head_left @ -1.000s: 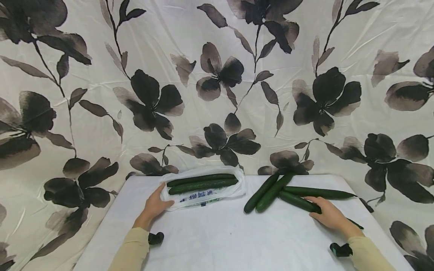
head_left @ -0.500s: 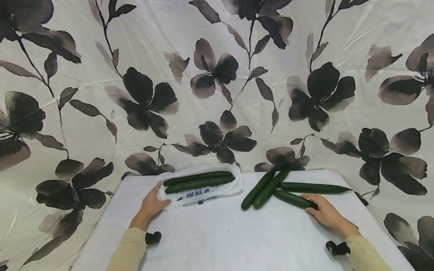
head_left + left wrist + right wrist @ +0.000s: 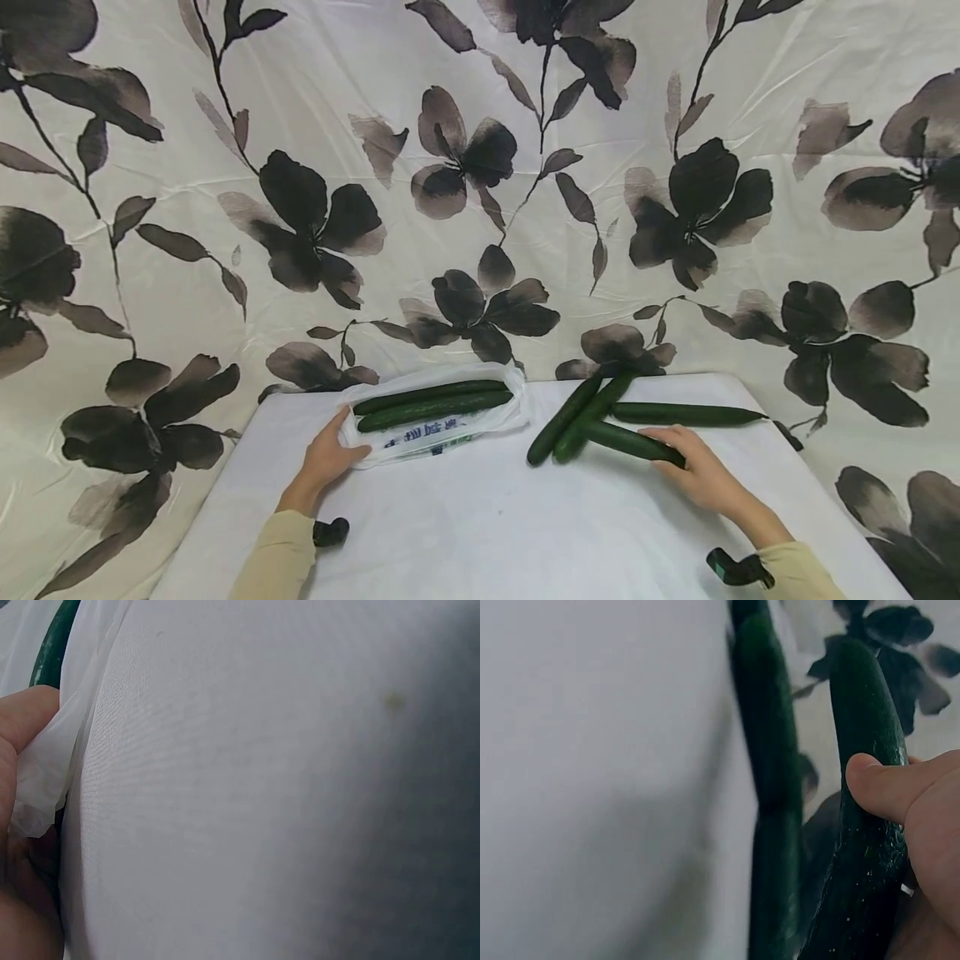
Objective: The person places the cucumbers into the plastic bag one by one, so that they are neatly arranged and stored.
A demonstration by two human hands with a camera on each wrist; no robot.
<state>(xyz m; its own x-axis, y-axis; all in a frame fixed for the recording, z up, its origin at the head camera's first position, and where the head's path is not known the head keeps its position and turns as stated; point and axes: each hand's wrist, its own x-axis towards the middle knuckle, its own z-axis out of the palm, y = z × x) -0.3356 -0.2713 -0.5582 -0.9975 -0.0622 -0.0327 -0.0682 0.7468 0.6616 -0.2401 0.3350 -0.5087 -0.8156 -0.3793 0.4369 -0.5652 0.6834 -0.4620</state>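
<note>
At the table's back left lies a white plastic bag [image 3: 369, 448] with printed lettering, its mouth spread open. Two cucumbers [image 3: 435, 408] lie side by side in it. My left hand [image 3: 326, 460] pinches the bag's left edge; in the left wrist view the thumb [image 3: 30, 712] presses on the thin plastic. My right hand [image 3: 701, 473] grips a cucumber [image 3: 630, 440] near its right end, thumb on the near side. In the right wrist view this cucumber [image 3: 866, 705] looks raised above the others. The far fingers are mostly hidden behind it.
Two cucumbers [image 3: 564, 421] lean diagonally, close together, right of the bag. Another cucumber [image 3: 686, 414] lies crosswise behind the held one. A white cloth covers the table [image 3: 487, 525]. Floral fabric [image 3: 465, 158] hangs along its back edge. Black wrist devices [image 3: 738, 571] stick out inward.
My right hand has shifted left with its cucumber, whose left end now reaches over the nearer diagonal one. The left hand keeps its hold on the bag. The head view has turned slightly right.
</note>
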